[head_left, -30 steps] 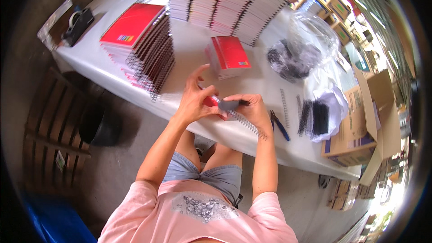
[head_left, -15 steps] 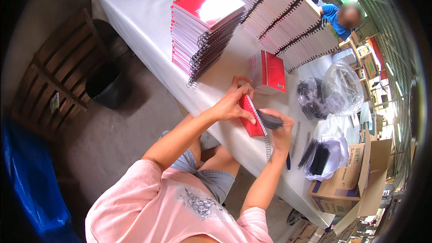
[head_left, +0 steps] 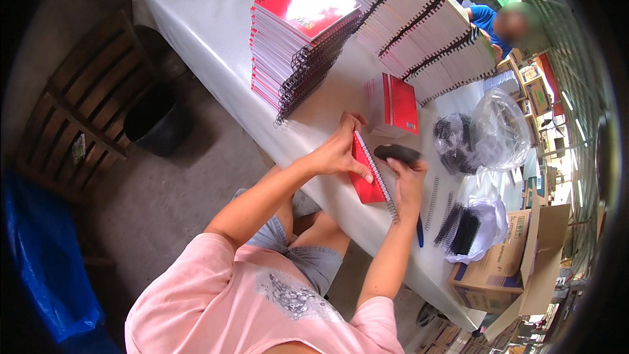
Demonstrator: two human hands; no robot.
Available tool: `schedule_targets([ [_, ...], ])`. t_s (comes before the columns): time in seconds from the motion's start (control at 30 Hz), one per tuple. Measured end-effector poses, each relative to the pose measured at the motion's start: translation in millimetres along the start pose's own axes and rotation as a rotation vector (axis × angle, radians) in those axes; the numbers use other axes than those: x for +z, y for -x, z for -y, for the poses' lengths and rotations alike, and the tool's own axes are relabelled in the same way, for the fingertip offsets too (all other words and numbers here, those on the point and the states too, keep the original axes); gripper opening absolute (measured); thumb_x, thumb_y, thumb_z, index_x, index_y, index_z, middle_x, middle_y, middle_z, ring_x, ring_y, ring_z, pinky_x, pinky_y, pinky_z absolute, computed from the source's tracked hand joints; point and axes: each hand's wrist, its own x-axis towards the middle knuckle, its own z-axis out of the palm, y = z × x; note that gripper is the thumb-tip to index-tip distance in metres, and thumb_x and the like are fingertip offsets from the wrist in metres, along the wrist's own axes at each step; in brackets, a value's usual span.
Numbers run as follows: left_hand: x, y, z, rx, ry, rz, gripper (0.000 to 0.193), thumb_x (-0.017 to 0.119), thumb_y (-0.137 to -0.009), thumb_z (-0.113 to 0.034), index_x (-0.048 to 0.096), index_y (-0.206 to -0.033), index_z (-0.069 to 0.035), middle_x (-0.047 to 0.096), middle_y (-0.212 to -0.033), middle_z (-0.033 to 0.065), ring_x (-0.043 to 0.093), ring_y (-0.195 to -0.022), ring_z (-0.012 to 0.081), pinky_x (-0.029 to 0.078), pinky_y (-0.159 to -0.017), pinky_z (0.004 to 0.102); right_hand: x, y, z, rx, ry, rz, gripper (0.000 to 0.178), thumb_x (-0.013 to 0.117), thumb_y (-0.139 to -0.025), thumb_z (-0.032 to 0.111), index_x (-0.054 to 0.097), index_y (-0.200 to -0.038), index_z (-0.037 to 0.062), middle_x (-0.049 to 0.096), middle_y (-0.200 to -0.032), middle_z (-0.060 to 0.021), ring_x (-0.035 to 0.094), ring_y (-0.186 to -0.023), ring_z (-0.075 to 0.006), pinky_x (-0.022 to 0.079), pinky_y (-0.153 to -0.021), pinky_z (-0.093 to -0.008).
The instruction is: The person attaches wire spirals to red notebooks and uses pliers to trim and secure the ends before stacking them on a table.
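My left hand (head_left: pixel 339 152) grips a small red-covered notebook (head_left: pixel 369 189) near the table's front edge, thumb on its cover. A spiral wire coil (head_left: pixel 392 210) runs along the notebook's right edge, and its lower end sticks out past the cover. My right hand (head_left: pixel 410 182) is closed around a dark, rounded hand tool (head_left: pixel 398 153), held just right of the coil; its exact kind is unclear. Just beyond stands a short stack of red-covered pads (head_left: pixel 400 106). A blue pen-like stick (head_left: pixel 420 231) lies near my right wrist.
Tall stacks of spiral notebooks (head_left: pixel 298 46) fill the far side. To the right are bagged black coils (head_left: pixel 453 143), loose black coils (head_left: pixel 462 231) on white wrapping and an open cardboard box (head_left: pixel 491 262). A black bin (head_left: pixel 157 124) stands left. Another person (head_left: pixel 488 23) is far right.
The dark tool has lifted off the coil and shifted slightly up and right with my right hand. More of the coil now lies along the notebook's edge, with a shorter end protruding.
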Motion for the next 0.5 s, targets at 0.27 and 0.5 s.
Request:
schedule_targets([
  [0.27,-1,4,-2,-0.053,0.057,0.035,0.098,0.091,-0.041,-0.044,0.028,-0.102,-0.002,0.034,-0.111,0.0166,0.038,-0.107,0.0232,0.037,-0.087,0.0335,23,2,20,0.054,0.11,0.067,0.022,0.059,-0.072,-0.001,0.067,-0.092,-0.0014,0.067,-0.077,-0.0084,0.059,-0.07,-0.0102,0.047,-0.067,-0.0254],
  [0.5,-2,7,3,-0.015,0.017,0.045,0.102,0.091,-0.04,-0.044,0.028,-0.108,0.0,0.033,-0.115,0.0177,0.036,-0.114,0.024,0.036,-0.091,0.0347,28,3,33,-0.044,0.155,0.079,0.024,0.062,-0.07,0.009,0.067,-0.091,-0.0016,0.066,-0.075,-0.0184,0.065,-0.067,-0.0234,0.049,-0.065,-0.0329],
])
